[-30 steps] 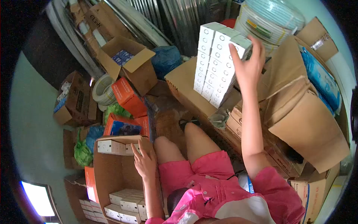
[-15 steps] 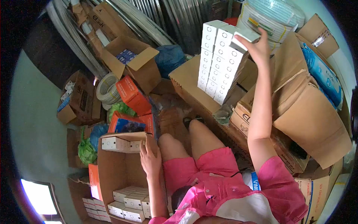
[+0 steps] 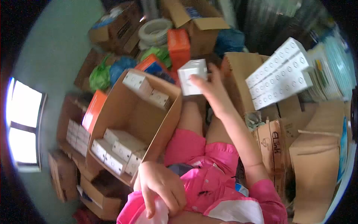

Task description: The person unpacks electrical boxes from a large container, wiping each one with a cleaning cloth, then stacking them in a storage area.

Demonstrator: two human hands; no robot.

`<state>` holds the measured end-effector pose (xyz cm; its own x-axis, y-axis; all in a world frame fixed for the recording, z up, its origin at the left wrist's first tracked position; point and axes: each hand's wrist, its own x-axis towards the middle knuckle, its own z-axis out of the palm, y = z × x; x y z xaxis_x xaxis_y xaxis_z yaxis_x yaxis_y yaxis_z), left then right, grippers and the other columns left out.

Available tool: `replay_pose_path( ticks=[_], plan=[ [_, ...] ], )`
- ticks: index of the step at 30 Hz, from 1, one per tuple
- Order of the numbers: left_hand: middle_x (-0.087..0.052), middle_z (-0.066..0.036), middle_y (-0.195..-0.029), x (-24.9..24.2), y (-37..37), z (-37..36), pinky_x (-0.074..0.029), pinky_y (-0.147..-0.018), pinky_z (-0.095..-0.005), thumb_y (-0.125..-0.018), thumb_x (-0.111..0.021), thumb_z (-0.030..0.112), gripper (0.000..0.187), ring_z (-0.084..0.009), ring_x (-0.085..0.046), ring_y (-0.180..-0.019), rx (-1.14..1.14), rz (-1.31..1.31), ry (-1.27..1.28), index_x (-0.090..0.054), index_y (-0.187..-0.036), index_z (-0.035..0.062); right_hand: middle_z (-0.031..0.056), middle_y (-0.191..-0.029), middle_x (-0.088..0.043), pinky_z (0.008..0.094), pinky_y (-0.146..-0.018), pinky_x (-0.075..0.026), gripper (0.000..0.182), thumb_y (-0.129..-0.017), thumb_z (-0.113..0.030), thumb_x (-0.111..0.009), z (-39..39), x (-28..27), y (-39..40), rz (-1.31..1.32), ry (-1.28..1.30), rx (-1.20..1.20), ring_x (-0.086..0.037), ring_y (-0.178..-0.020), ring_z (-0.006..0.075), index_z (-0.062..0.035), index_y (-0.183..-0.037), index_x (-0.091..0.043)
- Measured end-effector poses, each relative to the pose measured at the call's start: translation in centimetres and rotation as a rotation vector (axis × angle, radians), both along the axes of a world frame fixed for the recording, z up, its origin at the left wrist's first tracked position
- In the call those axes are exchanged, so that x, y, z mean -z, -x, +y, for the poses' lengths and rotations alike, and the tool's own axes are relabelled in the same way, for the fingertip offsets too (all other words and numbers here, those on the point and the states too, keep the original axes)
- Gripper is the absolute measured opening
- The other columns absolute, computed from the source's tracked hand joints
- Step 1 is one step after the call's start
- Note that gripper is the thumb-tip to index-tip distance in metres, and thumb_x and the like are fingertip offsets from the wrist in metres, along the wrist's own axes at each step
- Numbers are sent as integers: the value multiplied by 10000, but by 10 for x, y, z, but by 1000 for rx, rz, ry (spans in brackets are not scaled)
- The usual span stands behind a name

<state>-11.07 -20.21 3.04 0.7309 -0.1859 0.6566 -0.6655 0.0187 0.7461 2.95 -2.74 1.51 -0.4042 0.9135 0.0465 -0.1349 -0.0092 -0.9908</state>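
My right hand [image 3: 213, 86] grips a small white box [image 3: 192, 76], held in the air just beyond the right edge of an open cardboard carton [image 3: 147, 121]. Inside that carton, white boxes [image 3: 125, 147] with round marks sit at the near end, and a few more white boxes [image 3: 138, 84] line the far end. Bare cardboard shows between the two groups. My left hand [image 3: 160, 184] hangs in front of my chest near the carton's near corner, holding nothing, fingers loosely bent and apart. To the right, a tall stack of white boxes [image 3: 278, 76] stands on a larger carton.
Orange boxes [image 3: 178, 46], a green bag [image 3: 100, 74] and a blue bag [image 3: 122, 71] crowd the carton's far side. A coil of white tubing [image 3: 155, 31] lies behind them. Large cardboard flaps [image 3: 315, 160] rise on my right. A window [image 3: 24, 123] is at far left.
My right hand has lifted the white box off the stack and carried it left towards the open carton. My left hand has left the carton's edge and drawn back to my chest. The view has turned left.
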Motion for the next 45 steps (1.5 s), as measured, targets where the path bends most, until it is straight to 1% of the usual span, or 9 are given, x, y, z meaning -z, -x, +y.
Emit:
replay_pose_path(
  ticks=[3, 7, 10, 14, 20, 25, 28, 35, 45],
  plan=[
    [-565, -165, -934, 0, 9, -9, -464, -669, -414, -880, -607, 532, 547, -356, -560, -783, -112, -70, -86, -583, -968, -8, 191, -1329, -452, 360, -961, -431, 881, -699, -453, -805, -8, 34, 73, 110, 324, -465, -484, -1211, 205, 32, -1326, -423],
    [-589, -179, -992, -9, 23, -27, -467, -669, -387, -870, -614, 535, 553, -362, -562, -791, -544, -53, 19, -594, -934, -13, 103, -1350, -464, 426, -1014, -367, 818, -645, -390, -847, -12, 98, 161, 110, 814, -347, -447, -1243, 206, -38, -1286, -478],
    [-583, -168, -918, -2, 41, -38, -461, -658, -396, -894, -616, 476, 484, -360, -553, -771, -380, 65, -83, -593, -870, -6, 80, -1398, -438, 480, -1085, -254, 865, -614, -345, -860, -6, 143, 202, -187, 913, -120, -296, -1359, 198, -125, -1345, -453],
    [-588, -158, -863, -1, 51, -38, -456, -620, -386, -889, -625, 478, 487, -347, -560, -722, -470, -49, -70, -595, -869, -8, 70, -1136, -621, 442, -966, -382, 628, -595, -293, -858, -4, 179, 218, -180, 881, 97, -557, -1083, 212, -113, -1137, -597],
    [-624, -168, -935, 0, 72, -51, -474, -620, -363, -854, -625, 552, 625, -326, -591, -735, -639, -6, 63, -589, -1054, -39, 72, -1094, -640, 359, -840, -476, 382, -703, -261, -779, 67, 358, 253, -128, 959, 292, -611, -951, 235, -91, -1020, -653],
    [-633, -189, -1016, 7, 90, -47, -515, -683, -370, -861, -630, 532, 620, -332, -629, -825, -425, 118, -189, -586, -1075, -49, 100, -1205, -619, 464, -916, -441, 464, -779, -319, -741, 39, 264, 237, -351, 941, 168, -582, -1064, 275, -130, -1185, -620],
    [-629, -200, -1024, 1, 82, -41, -521, -669, -360, -865, -631, 525, 604, -336, -633, -810, -778, -83, 60, -592, -1069, -42, 100, -1214, -612, 477, -911, -446, 477, -806, -383, -724, 55, 319, 250, -130, 912, 103, -577, -1088, 270, -151, -1205, -606],
    [-615, -171, -943, 13, 87, -37, -506, -647, -380, -874, -623, 523, 600, -348, -629, -801, -383, 52, -77, -573, -1015, -59, 81, -1244, -547, 463, -841, -482, 396, -867, -345, -654, 52, 280, 235, -99, 1112, 312, -515, -1138, 259, -178, -1216, -569],
    [-590, -191, -940, 12, 86, -39, -501, -629, -374, -895, -627, 455, 473, -343, -623, -773, -431, 110, 102, -604, -945, -15, 84, -1270, -503, 531, -911, -410, 350, -884, -281, -499, 50, 257, 231, -73, 1066, 276, -469, -1172, 279, -178, -1218, -520]
  ],
)
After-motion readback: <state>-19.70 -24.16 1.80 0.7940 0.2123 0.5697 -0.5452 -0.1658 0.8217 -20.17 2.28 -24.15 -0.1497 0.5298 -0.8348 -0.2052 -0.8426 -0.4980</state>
